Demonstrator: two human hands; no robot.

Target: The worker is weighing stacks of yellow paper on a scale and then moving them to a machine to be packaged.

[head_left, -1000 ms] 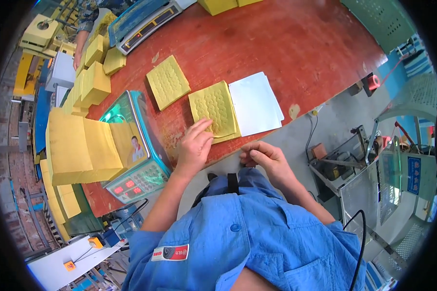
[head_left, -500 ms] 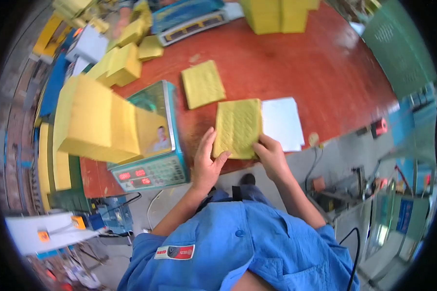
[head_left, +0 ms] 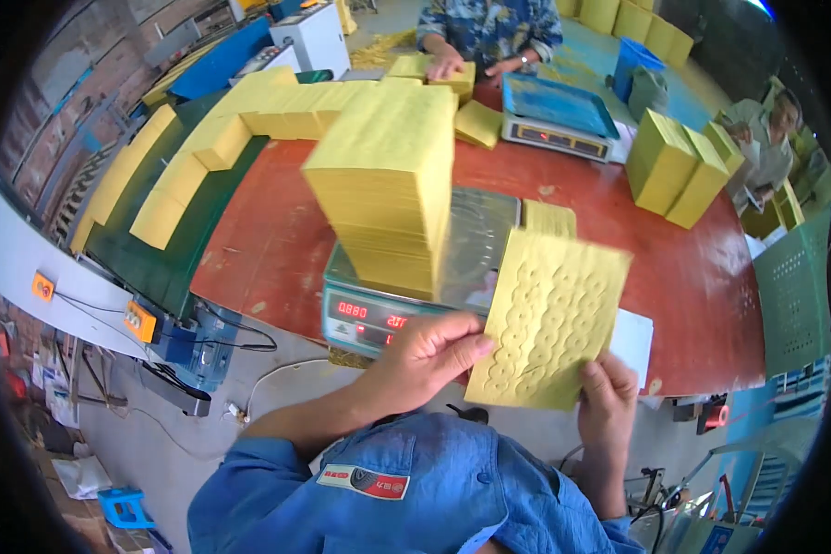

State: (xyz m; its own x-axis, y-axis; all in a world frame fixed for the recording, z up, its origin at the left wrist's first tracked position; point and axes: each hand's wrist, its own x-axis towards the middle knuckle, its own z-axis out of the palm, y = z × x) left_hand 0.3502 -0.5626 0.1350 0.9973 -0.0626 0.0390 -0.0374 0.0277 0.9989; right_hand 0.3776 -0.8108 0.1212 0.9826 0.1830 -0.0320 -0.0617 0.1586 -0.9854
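Between my two hands is a yellow paper sheet (head_left: 554, 319) stamped with rows of ring patterns, raised and tilted above the table's near edge. My left hand (head_left: 429, 355) pinches its left edge, thumb on top. My right hand (head_left: 608, 392) grips its lower right corner, fingers closed. Whether more sheets lie beneath it, I cannot tell. Just left of the sheet stands a teal digital scale (head_left: 480, 231) with a lit red display, carrying a tall yellow paper stack (head_left: 379, 194). A smaller yellow paper pile (head_left: 549, 219) shows partly behind the held sheet. White paper (head_left: 632, 346) lies to its right.
Across the red table (head_left: 277, 212), a co-worker's hands (head_left: 447, 63) rest on yellow paper beside a second scale (head_left: 563, 111). Yellow stacks (head_left: 665, 166) stand at the right. A green conveyor (head_left: 217, 208) with yellow blocks runs along the left. Another person (head_left: 766, 138) is at far right.
The yellow paper, lower at the table's near edge before, is now lifted and tilted in both hands. My view has swung up and left, bringing the co-worker into sight.
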